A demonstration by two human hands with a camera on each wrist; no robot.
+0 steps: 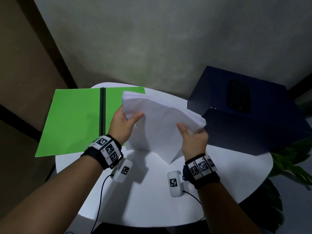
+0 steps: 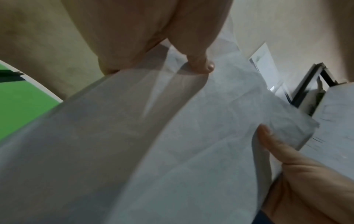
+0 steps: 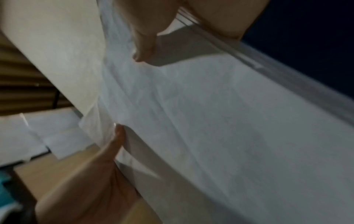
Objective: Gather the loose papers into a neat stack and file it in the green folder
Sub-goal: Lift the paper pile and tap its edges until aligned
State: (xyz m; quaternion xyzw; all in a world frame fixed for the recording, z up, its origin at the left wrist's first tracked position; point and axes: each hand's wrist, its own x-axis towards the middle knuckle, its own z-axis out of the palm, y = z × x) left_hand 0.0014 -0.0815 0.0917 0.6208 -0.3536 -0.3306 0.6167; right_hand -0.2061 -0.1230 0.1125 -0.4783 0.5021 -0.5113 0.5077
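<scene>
A stack of white papers (image 1: 160, 122) is held tilted above the round white table (image 1: 152, 196), its lower corner pointing down at the tabletop. My left hand (image 1: 125, 123) grips the stack's left edge, thumb on top. My right hand (image 1: 192, 139) grips the right edge, thumb over the sheets. The green folder (image 1: 72, 120) lies open and flat at the table's left, overhanging the rim, with a dark spine down its middle. In the left wrist view the papers (image 2: 172, 136) fill the frame and a strip of the folder (image 2: 21, 104) shows at left. The right wrist view shows the papers (image 3: 210, 121) pinched by a thumb.
A dark blue box (image 1: 244, 112) stands at the table's right with a black phone (image 1: 238, 97) on top. Green plant leaves (image 1: 292, 159) reach in at the right edge. Wrist-camera cables trail over the table's front. A grey wall rises behind.
</scene>
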